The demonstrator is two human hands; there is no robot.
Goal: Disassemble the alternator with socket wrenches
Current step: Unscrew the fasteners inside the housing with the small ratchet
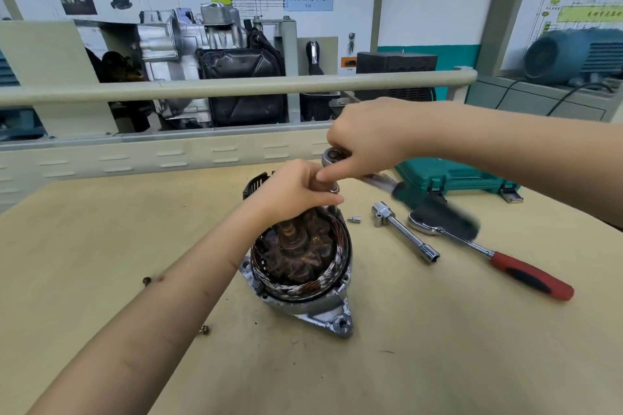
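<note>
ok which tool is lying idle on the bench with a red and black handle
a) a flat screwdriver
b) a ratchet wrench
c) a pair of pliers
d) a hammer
b: the red-and-black-handled tool on the bench ends in a round chrome ratchet head, lying right of the alternator with neither hand on it.

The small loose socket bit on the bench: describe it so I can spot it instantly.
Start at the open alternator mid-bench. Just right of its top edge lies the small silver bit, left of the long silver extension bar. It is by far the tiniest metal piece there.
</note>
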